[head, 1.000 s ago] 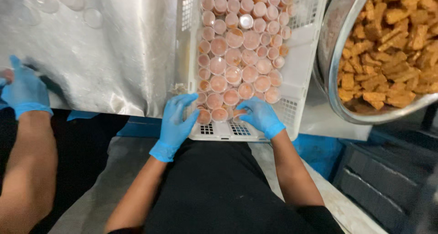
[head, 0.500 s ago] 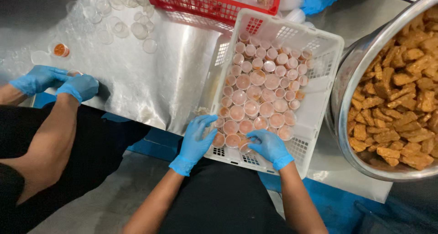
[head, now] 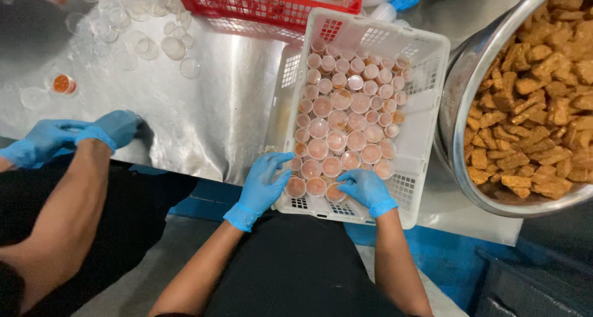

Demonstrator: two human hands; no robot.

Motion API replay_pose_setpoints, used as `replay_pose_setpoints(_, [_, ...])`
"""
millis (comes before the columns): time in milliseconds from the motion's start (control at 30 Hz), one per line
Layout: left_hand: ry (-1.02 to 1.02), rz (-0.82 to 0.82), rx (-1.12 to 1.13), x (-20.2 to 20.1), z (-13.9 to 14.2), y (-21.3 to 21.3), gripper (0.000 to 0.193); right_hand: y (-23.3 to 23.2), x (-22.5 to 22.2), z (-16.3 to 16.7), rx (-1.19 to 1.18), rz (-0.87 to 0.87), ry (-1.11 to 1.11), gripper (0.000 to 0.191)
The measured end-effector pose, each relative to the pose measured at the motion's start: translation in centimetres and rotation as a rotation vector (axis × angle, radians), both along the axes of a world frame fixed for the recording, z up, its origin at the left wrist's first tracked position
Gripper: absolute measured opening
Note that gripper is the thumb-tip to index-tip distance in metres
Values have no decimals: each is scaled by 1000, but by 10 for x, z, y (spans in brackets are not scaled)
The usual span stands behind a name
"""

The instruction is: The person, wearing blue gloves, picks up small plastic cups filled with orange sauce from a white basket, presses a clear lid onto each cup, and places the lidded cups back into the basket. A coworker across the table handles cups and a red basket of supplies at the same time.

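Note:
A white perforated plastic crate (head: pixel 426 116) sits on the steel table, filled with several small lidded cups of orange sauce (head: pixel 346 116). My left hand (head: pixel 264 182), in a blue glove, rests on the crate's near left corner with fingers touching the front cups. My right hand (head: pixel 365 187), also gloved blue, lies on the cups at the crate's near edge, fingers curled over one cup. Whether either hand grips a cup is hidden by the fingers.
A big steel bowl (head: pixel 460 162) of fried brown pieces stands right of the crate. A red crate (head: pixel 259 5) sits behind. Loose clear lids and cups (head: pixel 133 42) lie at far left. Another person's blue-gloved hands (head: pixel 74 135) work at the table's left edge.
The view has tilted so the crate sits lower and more of the table shows. Both my hands stayed at the crate's near edge, shifting slightly among the front cups.

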State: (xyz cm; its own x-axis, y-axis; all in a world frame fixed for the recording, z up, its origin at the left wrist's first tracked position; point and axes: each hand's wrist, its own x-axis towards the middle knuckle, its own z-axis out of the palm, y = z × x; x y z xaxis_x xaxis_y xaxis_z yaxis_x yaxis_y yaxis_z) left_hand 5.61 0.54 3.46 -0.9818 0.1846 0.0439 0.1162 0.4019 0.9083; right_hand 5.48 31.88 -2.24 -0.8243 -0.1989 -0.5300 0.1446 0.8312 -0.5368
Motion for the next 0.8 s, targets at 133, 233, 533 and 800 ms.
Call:
replay_pose_setpoints(133, [36,-30,49,-1,-14,-9,39,-1,9,7,-15,-124,39,33])
replay_pose_setpoints(233, [-40,34,158,4,-42,-14,34,5,19,16,-106,-309,86,35])
replay_pose_setpoints(533, [76,738,-39,-15,-129,-103,78,-11,35,33,-132,-414,437,19])
replay_pose_setpoints(800, [-27,445,-357,-88,-126,-142,77,-72,24,64,-251,-409,509,17])
